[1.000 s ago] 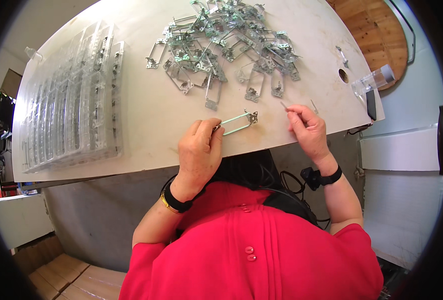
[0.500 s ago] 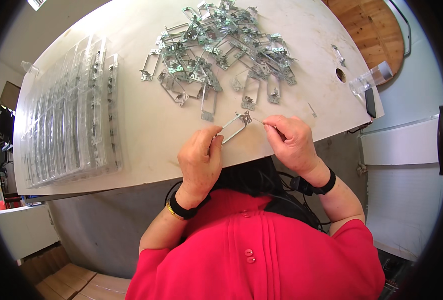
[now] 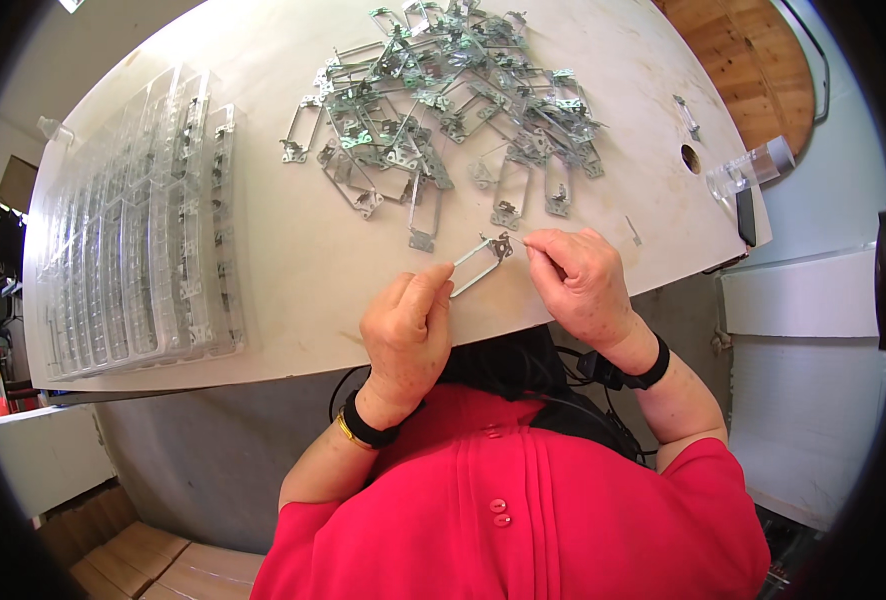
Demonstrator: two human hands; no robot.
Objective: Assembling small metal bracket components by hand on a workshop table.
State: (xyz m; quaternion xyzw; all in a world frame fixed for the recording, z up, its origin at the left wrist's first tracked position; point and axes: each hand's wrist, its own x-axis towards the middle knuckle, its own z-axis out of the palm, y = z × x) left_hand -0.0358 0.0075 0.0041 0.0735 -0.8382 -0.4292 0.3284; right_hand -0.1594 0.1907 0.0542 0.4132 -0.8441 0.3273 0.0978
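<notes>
My left hand pinches the near end of a long metal frame bracket, two thin bars joined at the far end by a small plate. Across from it, my right hand is closed with thumb and index finger together on a thin pin-like metal piece. Its tip points at the bracket's plate end; whether they touch I cannot tell. Beyond both hands lies a big heap of similar metal brackets, several of them loose along its near edge.
Stacked clear plastic trays with small parts stand at the left of the white table. To the right are a clear cylindrical container, a hole, a small metal piece and a thin strip. A wooden round top adjoins the table.
My right hand has brought the thin piece closer to the bracket's plate end. My left hand and the bracket have shifted slightly; the view has moved a little too.
</notes>
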